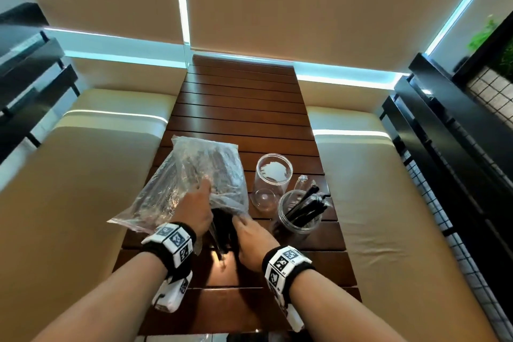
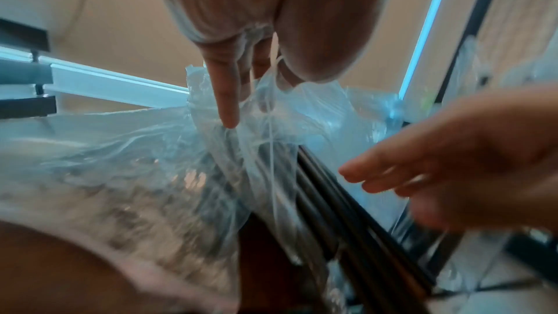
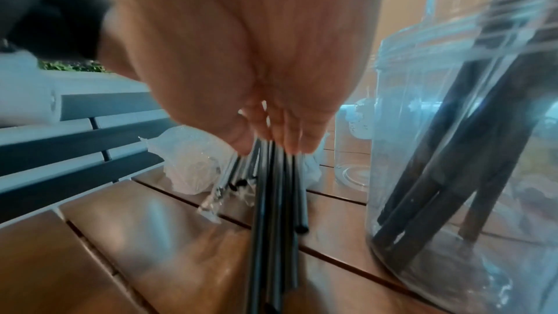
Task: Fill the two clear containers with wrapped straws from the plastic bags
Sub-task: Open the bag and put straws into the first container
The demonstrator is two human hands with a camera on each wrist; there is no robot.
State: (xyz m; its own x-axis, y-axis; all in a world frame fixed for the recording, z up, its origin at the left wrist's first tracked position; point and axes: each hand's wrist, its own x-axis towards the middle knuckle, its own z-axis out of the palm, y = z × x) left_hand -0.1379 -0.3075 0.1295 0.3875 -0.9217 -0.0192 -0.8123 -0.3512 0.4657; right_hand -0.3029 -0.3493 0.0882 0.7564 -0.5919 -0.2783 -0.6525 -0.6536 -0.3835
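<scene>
My left hand point(image 1: 195, 209) pinches the crinkly bag point(image 1: 191, 175) near its open end, with one finger point(image 2: 225, 94) stuck out straight on the plastic. The bag lies on the left side of the brown table point(image 1: 241, 108), and its mouth faces me.

My right hand point(image 1: 254, 239) is at the bag's mouth. Its fingers point(image 3: 286, 133) are curled round a bunch of black straws point(image 3: 271, 199) that poke out toward me.

To the right stand two jars. The far jar point(image 1: 273, 175) looks empty. The near jar point(image 1: 301, 214) holds some black straws that lean to the far right. The jars stand just beside each other.
</scene>
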